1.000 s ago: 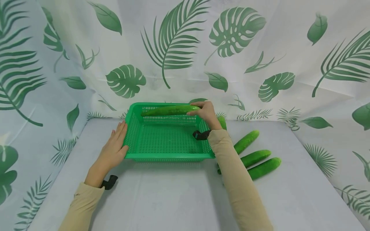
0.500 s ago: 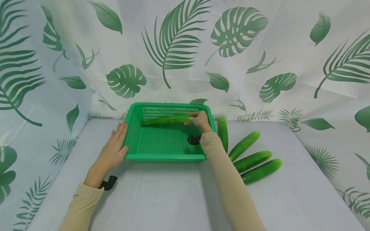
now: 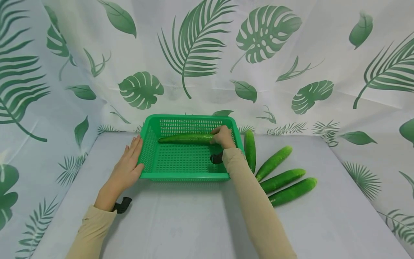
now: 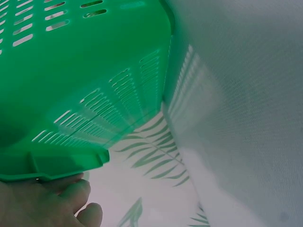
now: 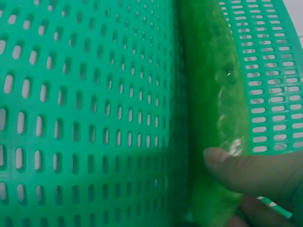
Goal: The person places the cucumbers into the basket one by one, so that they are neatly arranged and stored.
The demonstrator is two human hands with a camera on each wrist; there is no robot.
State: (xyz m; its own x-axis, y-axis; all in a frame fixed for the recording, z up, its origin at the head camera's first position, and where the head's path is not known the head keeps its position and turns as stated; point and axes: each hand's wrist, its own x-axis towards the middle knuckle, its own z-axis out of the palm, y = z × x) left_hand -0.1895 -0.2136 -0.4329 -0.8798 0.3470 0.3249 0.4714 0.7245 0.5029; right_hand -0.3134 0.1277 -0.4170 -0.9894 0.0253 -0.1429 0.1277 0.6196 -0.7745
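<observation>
R hand is inside the green basket, gripping a cucumber by its R end: thumb over the top, fingers partly hidden on the other side, per R wrist view. Rest of the cuke runs out L from the grip, approx. parallel w/ the basket's back wall & close to it, its thin tip near the L wall. It's lying nearly level, low in the basket; can't tell if its full wt is on the floor.

L hand isn't gripping anything: fingers pretty much straight, laid vs. the basket's L side, w/ fingertips just under the rim in L wrist view.

On the table, just R of the basket, 4 more cukes fan out: one right beside the wall, pointing to the back, then a second, third & fourth, each angled further R, near ends partly behind the R sleeve.
</observation>
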